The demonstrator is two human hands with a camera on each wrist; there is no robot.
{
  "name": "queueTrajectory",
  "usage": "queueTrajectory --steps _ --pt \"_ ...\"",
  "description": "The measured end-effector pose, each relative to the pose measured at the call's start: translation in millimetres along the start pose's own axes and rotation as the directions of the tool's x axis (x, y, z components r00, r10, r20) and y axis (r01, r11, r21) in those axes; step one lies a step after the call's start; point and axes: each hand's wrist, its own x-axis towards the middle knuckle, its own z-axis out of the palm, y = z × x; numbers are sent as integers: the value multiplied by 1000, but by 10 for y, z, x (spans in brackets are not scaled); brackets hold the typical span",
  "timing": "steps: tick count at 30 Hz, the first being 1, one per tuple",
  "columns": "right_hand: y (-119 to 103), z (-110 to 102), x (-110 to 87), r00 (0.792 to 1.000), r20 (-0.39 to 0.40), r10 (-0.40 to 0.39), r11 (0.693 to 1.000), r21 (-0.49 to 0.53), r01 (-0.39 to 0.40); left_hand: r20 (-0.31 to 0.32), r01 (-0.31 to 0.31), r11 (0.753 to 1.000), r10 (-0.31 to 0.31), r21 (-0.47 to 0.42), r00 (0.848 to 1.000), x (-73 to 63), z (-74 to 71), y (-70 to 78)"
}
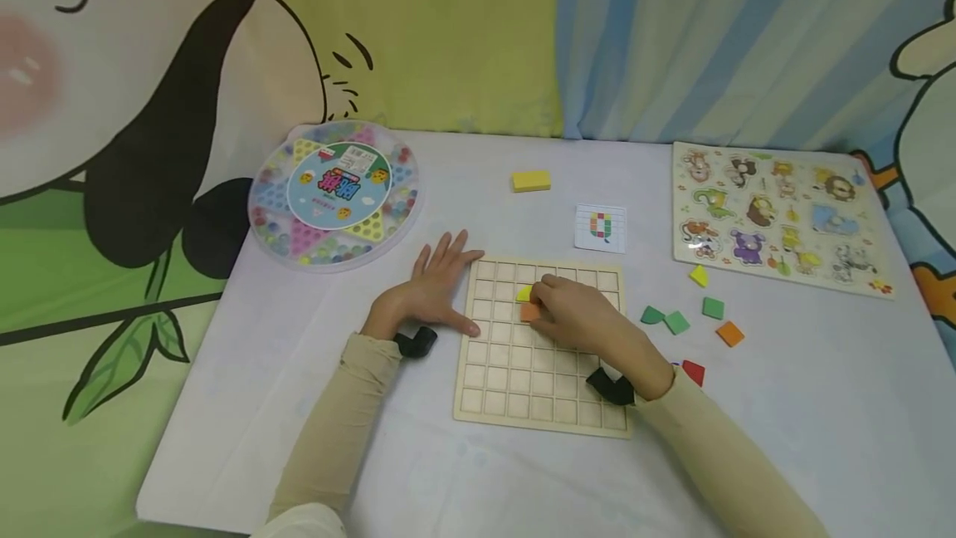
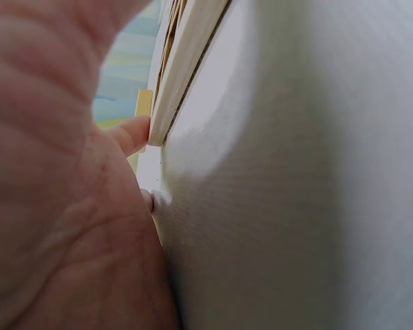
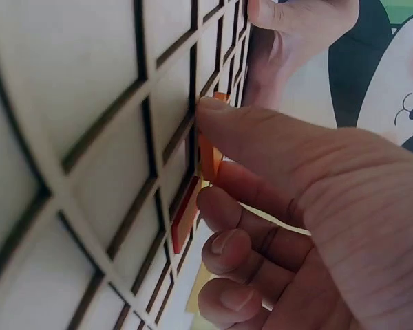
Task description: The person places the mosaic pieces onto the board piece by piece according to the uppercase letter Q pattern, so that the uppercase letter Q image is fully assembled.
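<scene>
A wooden grid board [image 1: 499, 378] lies on the table. My left hand [image 1: 436, 282] is spread flat at its left edge, thumb and a fingertip touching the rim. Over the upper middle cells, my right hand [image 1: 578, 312] pinches an orange square tile [image 3: 208, 157] between thumb and index finger, the tile tilted against the grid. In the head view the orange tile [image 1: 529, 312] shows just below a yellow piece [image 1: 524, 294], which the fingers partly cover. A red tile [image 3: 186, 214] sits by the fingertips in the right wrist view, hidden under the hand in the head view.
Right of the board lie loose green pieces [image 1: 676, 322], an orange square [image 1: 729, 334], a yellow triangle [image 1: 698, 276] and a red piece [image 1: 693, 372]. Beyond it are a pattern card [image 1: 601, 228] and a yellow block [image 1: 531, 181]. A round game box [image 1: 336, 198] and an animal puzzle [image 1: 777, 218] flank these.
</scene>
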Motion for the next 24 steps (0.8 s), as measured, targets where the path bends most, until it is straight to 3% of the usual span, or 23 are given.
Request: queueTrajectory --steps 14,24 --pt "-82 -35 56 999 51 2 1000 -14 -1 5 -11 1000 11 -1 1000 4 6 -22" --pt "-128 5 23 1000 6 0 999 -34 0 5 -3 1000 3 5 1000 19 13 -26"
